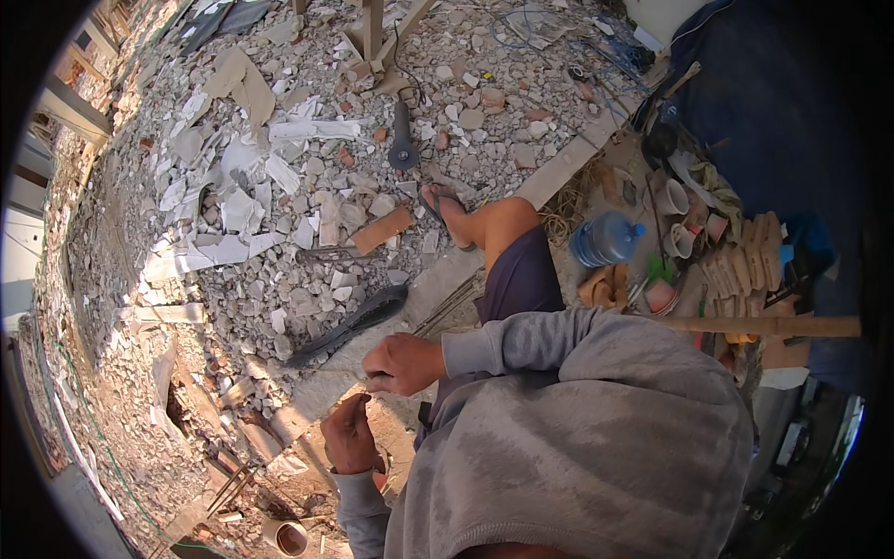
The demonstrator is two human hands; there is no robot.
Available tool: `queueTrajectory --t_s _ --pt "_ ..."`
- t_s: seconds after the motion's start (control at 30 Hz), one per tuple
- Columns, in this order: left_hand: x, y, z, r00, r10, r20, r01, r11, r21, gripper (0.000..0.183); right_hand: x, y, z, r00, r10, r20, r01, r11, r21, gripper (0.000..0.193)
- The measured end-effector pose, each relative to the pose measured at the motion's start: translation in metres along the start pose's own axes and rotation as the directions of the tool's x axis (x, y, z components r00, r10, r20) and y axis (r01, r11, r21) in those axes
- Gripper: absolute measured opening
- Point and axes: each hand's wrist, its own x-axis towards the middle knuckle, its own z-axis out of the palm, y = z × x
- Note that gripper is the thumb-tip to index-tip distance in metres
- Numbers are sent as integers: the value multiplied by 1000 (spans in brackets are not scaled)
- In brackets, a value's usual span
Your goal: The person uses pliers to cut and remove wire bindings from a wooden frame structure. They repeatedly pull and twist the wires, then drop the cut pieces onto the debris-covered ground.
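Note:
My left hand [349, 435] is closed, thumb and fingers pinched together, just below and left of my right hand. My right hand [403, 363] is curled shut too, its fingertips close to the left hand's. Anything held between the fingertips is too small to make out. Just beyond the hands, a long black curved strip [349, 326] lies on the concrete edge and rubble. Thin metal rods [450, 306] lie along that edge beside my right hand. My sandalled foot [449, 212] rests on the rubble farther off.
Broken rubble [307, 196] covers the ground ahead. A dark power tool [402, 140] with a cord lies near a wooden post [372, 33]. To the right stand a blue water jug [607, 239], white cups [670, 198] and a wooden pole [773, 326]. A pot [287, 538] sits at lower left.

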Motion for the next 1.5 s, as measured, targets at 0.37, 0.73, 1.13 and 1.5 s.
queueTrajectory --t_s 0.37,0.73,1.13,1.5 --pt "9 -9 -29 979 -174 110 203 902 -381 28 0 17 -99 897 -411 -163 386 908 -163 14" --pt "17 -40 -83 988 -139 -70 127 980 -153 28 -7 37 -149 983 81 166 -173 723 669 24" --pt "-4 -41 -90 989 -86 -116 67 984 -163 23 16 32 -136 953 2 302 -163 845 509 29" --pt "-73 -60 -114 992 -99 72 79 968 236 16 28 32 -121 921 -214 325 220 975 19 14"
